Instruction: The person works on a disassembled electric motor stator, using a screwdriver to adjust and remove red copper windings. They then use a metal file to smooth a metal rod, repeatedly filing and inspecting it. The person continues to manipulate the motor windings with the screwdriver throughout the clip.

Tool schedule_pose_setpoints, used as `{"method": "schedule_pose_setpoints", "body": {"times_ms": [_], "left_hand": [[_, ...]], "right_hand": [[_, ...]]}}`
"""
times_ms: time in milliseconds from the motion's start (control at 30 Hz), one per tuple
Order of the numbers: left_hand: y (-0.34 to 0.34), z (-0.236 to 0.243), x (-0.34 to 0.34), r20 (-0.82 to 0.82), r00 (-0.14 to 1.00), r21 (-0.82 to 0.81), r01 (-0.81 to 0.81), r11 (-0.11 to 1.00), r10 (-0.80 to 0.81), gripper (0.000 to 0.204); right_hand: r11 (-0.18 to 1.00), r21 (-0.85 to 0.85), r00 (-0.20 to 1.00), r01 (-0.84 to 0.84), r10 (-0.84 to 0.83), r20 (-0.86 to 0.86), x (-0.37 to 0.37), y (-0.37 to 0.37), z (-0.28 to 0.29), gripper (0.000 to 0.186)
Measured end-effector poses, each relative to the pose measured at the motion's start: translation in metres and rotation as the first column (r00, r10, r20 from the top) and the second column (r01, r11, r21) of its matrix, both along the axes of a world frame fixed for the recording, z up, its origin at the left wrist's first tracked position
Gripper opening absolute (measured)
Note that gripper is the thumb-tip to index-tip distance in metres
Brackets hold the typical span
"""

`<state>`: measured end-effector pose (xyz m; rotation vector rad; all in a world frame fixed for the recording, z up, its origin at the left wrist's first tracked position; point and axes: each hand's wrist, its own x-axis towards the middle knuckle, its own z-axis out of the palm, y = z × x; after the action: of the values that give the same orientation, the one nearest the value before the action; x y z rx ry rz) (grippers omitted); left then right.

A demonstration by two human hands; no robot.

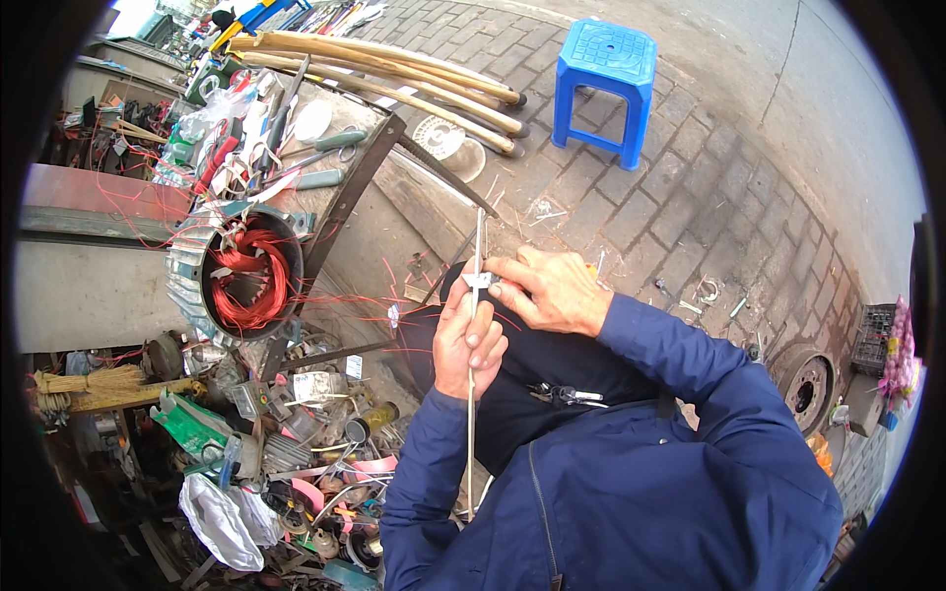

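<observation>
No lettering or numbers can be read.

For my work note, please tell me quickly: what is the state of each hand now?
Left hand: closed, holding a long pale strip.
Right hand: fingertips near a small white piece by the strip; whether gripping cannot be told.

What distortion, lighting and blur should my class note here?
Head view: fisheye distortion bows the brick pavement toward a black rim; head view: daylight looks soft, the upper-left background washing out white; head view: left hand, right hand and thin pale strip look fairly sharp, details toward the rim less clear.
</observation>
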<state>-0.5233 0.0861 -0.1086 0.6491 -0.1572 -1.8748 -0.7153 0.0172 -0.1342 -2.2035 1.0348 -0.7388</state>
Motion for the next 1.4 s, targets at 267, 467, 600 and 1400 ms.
{"method": "schedule_pose_setpoints", "body": {"times_ms": [267,467,600,1400], "left_hand": [[0.032,0.003,0.000,0.127,0.988,-0.001,0.090,0.996,-0.089,0.047],[0.011,-0.007,0.011,0.147,0.988,-0.066,0.044,0.997,-0.034,0.044],[0.016,-0.006,0.012,0.118,0.993,0.000,-0.002,1.000,0.002,0.043],[0.035,-0.001,0.021,0.149,0.987,-0.001,0.060,0.998,-0.059,0.048]], "right_hand": [[0.885,0.159,0.900,0.437,-0.431,-0.070,-0.032,-0.055,0.018,0.036],[0.993,0.116,1.000,-0.007,0.006,0.008,0.000,0.004,0.009,0.036],[0.998,0.057,0.999,-0.028,0.026,0.041,0.006,0.004,0.006,0.035],[0.987,0.153,0.999,0.044,-0.042,-0.017,0.004,-0.001,-0.007,0.037]]}}
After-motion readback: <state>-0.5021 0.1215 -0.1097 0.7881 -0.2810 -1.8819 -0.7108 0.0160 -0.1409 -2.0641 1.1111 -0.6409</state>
